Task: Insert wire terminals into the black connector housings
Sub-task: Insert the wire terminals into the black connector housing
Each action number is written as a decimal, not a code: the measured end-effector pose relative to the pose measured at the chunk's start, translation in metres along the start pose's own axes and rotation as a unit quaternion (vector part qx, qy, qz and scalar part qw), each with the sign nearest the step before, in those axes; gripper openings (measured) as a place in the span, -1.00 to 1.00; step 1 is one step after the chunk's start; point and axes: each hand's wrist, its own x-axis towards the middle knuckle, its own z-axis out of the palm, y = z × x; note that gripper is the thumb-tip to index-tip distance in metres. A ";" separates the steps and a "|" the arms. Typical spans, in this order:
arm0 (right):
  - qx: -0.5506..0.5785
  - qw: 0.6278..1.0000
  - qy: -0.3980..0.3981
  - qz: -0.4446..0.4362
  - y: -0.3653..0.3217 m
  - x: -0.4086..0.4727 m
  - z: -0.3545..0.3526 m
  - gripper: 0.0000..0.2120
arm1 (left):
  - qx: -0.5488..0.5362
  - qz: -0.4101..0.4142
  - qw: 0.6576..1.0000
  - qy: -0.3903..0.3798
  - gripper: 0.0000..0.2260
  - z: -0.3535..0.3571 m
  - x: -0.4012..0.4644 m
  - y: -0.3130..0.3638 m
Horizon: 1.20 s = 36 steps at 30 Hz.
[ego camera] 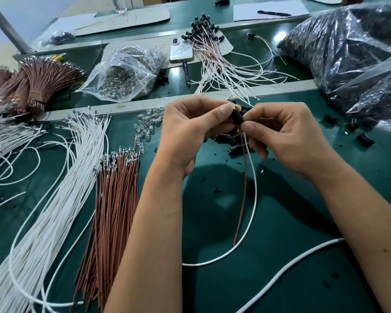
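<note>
Above the dark green counter (280,222), both hands meet around one small black plastic connector housing (238,117). The left hand (190,132) has its fingers curled, thumb laid across the top of the housing and pinching it against the fingers below. The right hand (289,136) is curled too, its thumb and forefinger pinching at the lower end of the housing, where the wires enter. A thin brown wire (241,199) and a thin white wire (254,199) hang down from the housing toward the counter, the white one curving away to the left.

Just beneath the hands lies a loose heap of black connector housings (233,143), with a few more scattered to the right. To the left rests a fan of brown terminal-tipped wires (113,211), and beside it a broad sheaf of white terminal-tipped wires (54,199). Small clear glass bulbs (147,125) lie near the left hand. Farther back sit a clear plastic bag of metal parts (122,73), a white smartphone (181,50) and a bunch of finished wired housings (212,50).
</note>
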 end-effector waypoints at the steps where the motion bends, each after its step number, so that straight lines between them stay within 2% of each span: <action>1: -0.005 1.000 -0.001 0.002 0.000 0.000 0.000 -0.91 | 0.005 0.003 1.000 0.000 -0.96 0.000 0.000 0.000; 11: -0.066 0.998 -0.005 0.006 0.002 0.002 0.000 -0.87 | 0.046 0.042 0.998 0.017 -0.93 0.003 0.002 -0.004; 18: -0.130 0.991 0.015 -0.028 0.004 0.002 0.004 -0.93 | 0.054 0.069 0.995 0.041 -0.91 0.006 0.004 -0.007; 24: -0.162 0.985 0.022 -0.053 0.003 0.002 0.005 -0.90 | 0.059 0.082 0.994 0.048 -0.91 0.006 0.004 -0.008; 29: -0.208 0.975 0.032 -0.069 0.003 0.002 0.005 -0.92 | 0.099 0.107 0.988 0.055 -0.93 0.008 0.005 -0.010; 36: -0.209 0.974 0.051 -0.077 0.004 0.001 0.004 -0.96 | 0.084 0.135 0.986 0.055 -0.92 0.008 0.004 -0.009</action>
